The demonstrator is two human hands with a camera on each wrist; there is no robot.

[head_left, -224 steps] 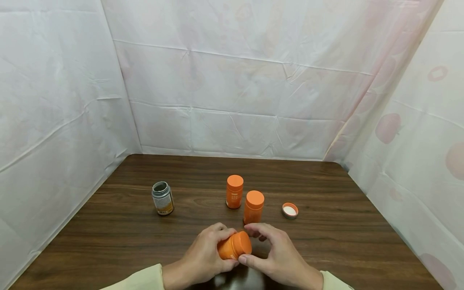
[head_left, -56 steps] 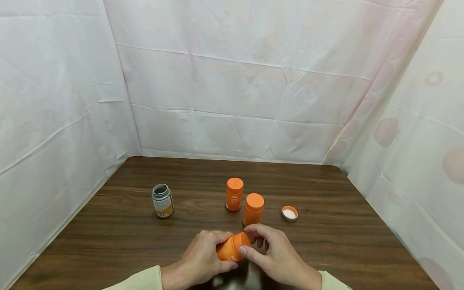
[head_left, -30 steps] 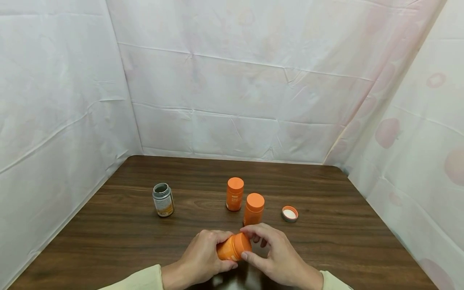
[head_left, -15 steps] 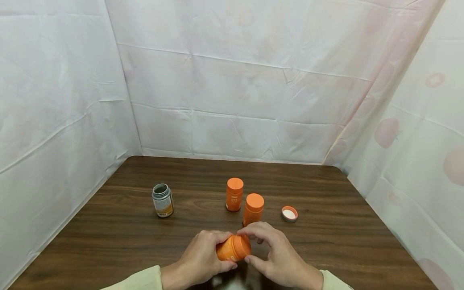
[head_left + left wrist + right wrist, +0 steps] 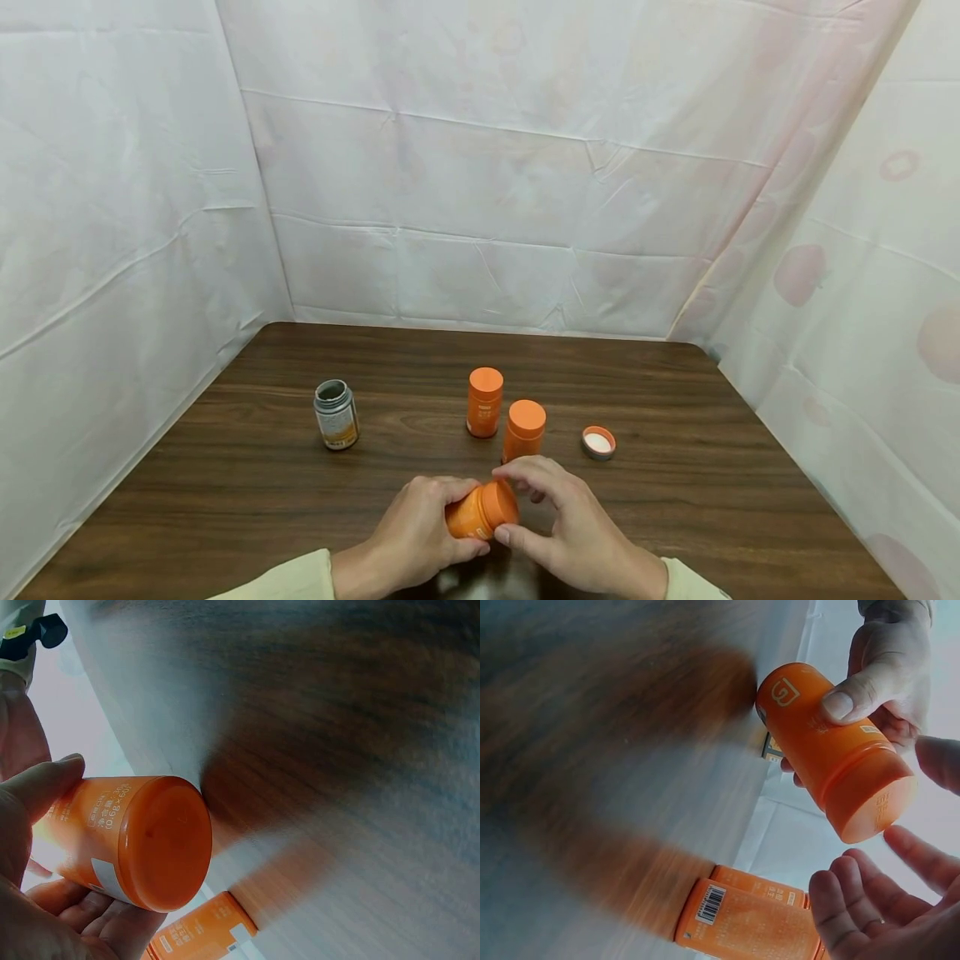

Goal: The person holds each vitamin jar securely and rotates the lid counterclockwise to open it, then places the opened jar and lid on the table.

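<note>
My left hand (image 5: pixel 422 525) grips an orange bottle (image 5: pixel 467 518) by its body, tilted with its orange lid (image 5: pixel 501 505) toward the right hand. In the left wrist view, the base of the bottle (image 5: pixel 169 840) faces the camera, above the tabletop. My right hand (image 5: pixel 573 525) is spread around the lid, thumb at the near edge and index finger at the far edge. The right wrist view shows the index fingertip right at the rim of the lid (image 5: pixel 874 799), with the other fingers loosely bent below it.
Two capped orange bottles, a farther one (image 5: pixel 485 404) and a nearer one (image 5: pixel 523 432), stand just beyond the hands. A grey open-topped jar (image 5: pixel 337 417) stands left. An upturned lid (image 5: pixel 599 442) lies right. White curtains (image 5: pixel 480 167) surround the brown table (image 5: pixel 225 492).
The right fingers have shifted back and forth about the lid; since half a second ago the thumb has come back to its edge. The left hand keeps its grip, and the standing things stay put.
</note>
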